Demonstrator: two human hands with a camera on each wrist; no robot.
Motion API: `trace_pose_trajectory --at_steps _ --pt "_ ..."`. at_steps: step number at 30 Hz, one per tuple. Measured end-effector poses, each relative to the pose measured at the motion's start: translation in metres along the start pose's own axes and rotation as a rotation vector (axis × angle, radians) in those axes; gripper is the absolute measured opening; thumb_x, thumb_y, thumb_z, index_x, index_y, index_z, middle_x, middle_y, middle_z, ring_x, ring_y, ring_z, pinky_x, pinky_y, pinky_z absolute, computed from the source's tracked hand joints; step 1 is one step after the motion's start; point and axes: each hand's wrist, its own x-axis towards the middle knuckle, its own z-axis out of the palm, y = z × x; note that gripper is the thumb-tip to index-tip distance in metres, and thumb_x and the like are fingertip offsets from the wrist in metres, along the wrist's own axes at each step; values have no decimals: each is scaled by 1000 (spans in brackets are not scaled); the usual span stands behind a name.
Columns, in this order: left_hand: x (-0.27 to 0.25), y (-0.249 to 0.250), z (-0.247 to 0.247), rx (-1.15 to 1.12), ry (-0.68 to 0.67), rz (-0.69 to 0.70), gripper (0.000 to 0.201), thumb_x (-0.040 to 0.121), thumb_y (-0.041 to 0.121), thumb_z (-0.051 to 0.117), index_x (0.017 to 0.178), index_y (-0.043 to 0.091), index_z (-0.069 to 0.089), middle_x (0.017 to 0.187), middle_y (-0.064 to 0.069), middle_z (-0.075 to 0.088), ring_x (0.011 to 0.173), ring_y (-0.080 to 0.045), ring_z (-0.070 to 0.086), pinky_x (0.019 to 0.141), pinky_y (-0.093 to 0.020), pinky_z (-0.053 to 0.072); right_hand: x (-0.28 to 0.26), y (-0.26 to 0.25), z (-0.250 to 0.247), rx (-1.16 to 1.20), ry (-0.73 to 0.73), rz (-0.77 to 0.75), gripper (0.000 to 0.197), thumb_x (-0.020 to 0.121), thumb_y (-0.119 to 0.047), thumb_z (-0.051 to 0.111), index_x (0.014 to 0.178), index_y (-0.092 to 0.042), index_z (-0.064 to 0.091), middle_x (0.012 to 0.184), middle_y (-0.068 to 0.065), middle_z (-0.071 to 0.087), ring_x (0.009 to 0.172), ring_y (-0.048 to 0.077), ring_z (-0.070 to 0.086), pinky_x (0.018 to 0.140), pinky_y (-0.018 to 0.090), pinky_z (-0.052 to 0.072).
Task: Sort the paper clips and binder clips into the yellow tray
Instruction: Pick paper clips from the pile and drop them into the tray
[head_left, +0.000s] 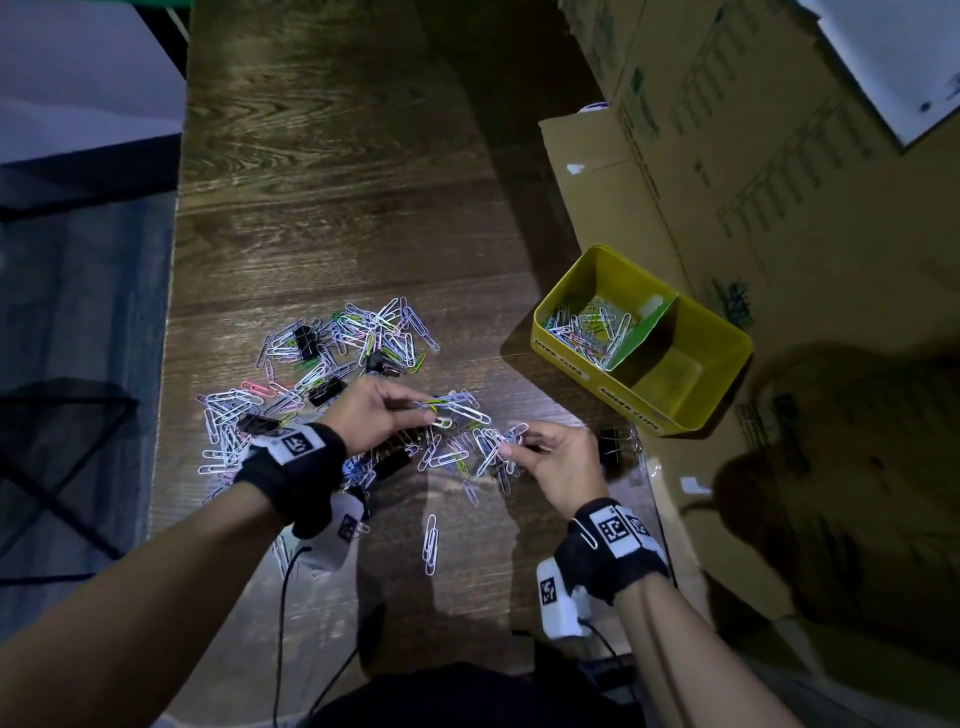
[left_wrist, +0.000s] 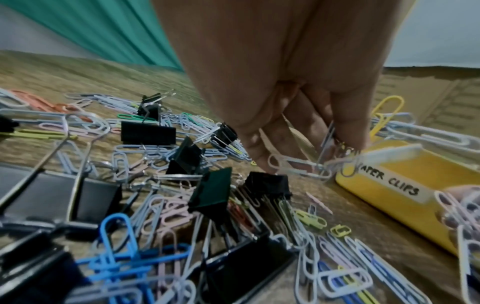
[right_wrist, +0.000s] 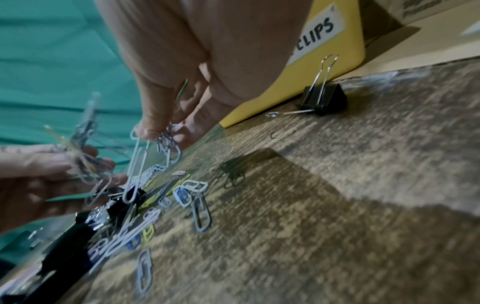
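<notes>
A heap of coloured paper clips (head_left: 322, 364) mixed with black binder clips (head_left: 304, 340) covers the wooden table. My left hand (head_left: 410, 408) pinches a bunch of paper clips (head_left: 457, 410) above the heap; the left wrist view shows its fingers (left_wrist: 348, 131) curled round these clips (left_wrist: 311, 166). My right hand (head_left: 511, 449) pinches another bunch of paper clips (head_left: 493, 447), which dangle from its fingertips (right_wrist: 148, 129). The yellow tray (head_left: 727, 348) stands to the right. Its left compartment holds paper clips (head_left: 587, 327); the right compartment looks bare.
One binder clip (right_wrist: 322, 98) stands beside the tray's front wall. A lone pair of paper clips (head_left: 430, 543) lies near the table's front. Cardboard boxes (head_left: 753, 156) rise right of the table, touching the tray. The table's left edge (head_left: 169, 312) drops to the floor.
</notes>
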Motion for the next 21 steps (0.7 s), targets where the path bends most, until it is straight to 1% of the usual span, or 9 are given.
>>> trace_pose_trajectory --at_steps 1,3,5,7,9,12,17,19,21 --pt "-2 2 -2 -30 -11 3 14 72 17 73 82 27 74 64 11 70 53 -3 53 57 -17 45 -1 -3 -2 67 -12 0 19 69 -5 81 83 -15 74 76 1 69 70 9 63 65 11 51" --pt "0 0 -7 -69 -6 13 17 66 23 75 78 35 74 76 10 73 68 -13 62 72 -26 50 -4 -9 -4 172 -16 -7 25 69 0 80 89 -14 74 74 -5 69 66 0 62 65 13 52" --pt "1 -1 -11 -101 -16 27 19 64 27 76 81 36 75 83 0 74 75 -20 62 79 -33 48 -6 -13 -7 223 12 -18 28 68 0 80 88 -18 73 73 -6 70 65 -2 63 69 18 54" --pt "3 4 -14 -121 -14 52 22 65 27 76 87 25 76 87 -10 74 75 -24 62 80 -38 48 -8 -21 -11 269 37 -49 28 67 0 81 88 -18 74 74 -4 72 67 3 63 70 23 55" --pt "4 17 -19 -167 -21 92 25 69 19 75 92 10 74 88 -11 73 80 -30 67 82 -36 52 -12 -32 -17 332 64 -79 29 67 1 80 93 -12 73 76 -3 74 70 8 65 73 28 57" --pt "9 49 -22 -302 -85 141 23 75 4 69 97 -4 69 91 -14 72 85 -29 69 78 -31 56 -16 -53 -31 439 103 -143 30 70 7 75 95 -9 70 78 -6 75 73 8 69 71 26 58" --pt "37 112 -9 -419 -148 259 16 73 2 68 88 -3 70 82 -10 74 80 -28 68 72 -35 59 -13 -89 -56 527 234 -289 29 70 8 73 93 -9 70 81 -5 75 79 11 69 68 23 56" --pt "55 133 1 -354 -172 280 17 75 2 69 91 -1 70 78 -6 74 77 -25 67 74 -35 58 -9 -103 -68 541 288 -342 30 70 8 73 93 -10 70 81 -6 75 78 10 69 68 22 56" --pt "71 149 14 -201 -161 283 11 78 2 69 89 1 70 66 3 72 65 -11 66 65 -25 58 -4 -114 -79 543 326 -380 30 72 8 73 95 -10 69 80 -7 75 78 10 69 70 24 56"
